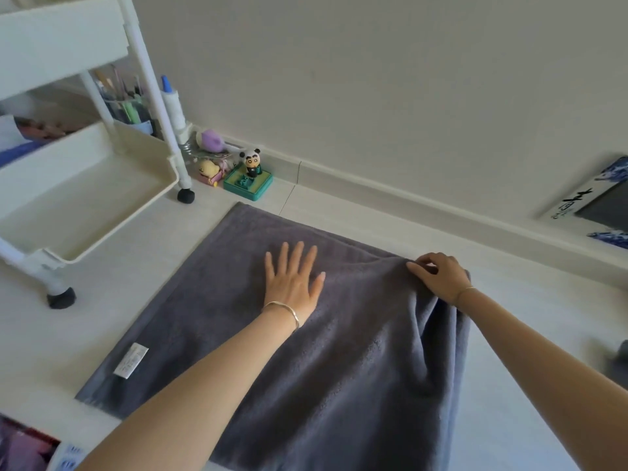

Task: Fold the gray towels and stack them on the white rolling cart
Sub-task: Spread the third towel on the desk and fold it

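Observation:
A dark gray towel point(217, 300) lies spread on the pale floor, with a white care label at its near left corner. My left hand point(292, 280) presses flat on the towel's middle, fingers straight and spread. At the far right corner, my right hand point(440, 277) pinches a folded-over layer of the towel, and creases run down from that grip. The white rolling cart point(85, 195) stands at the left, and the lower tray that shows holds nothing.
Small toys, among them a panda figure on a green base point(249, 178), sit against the wall beside the cart's black wheel point(186, 196). Pens and a bottle stand behind the cart. A blue-patterned box point(598, 198) rests at the right wall. Another gray cloth point(618, 365) shows at the right edge.

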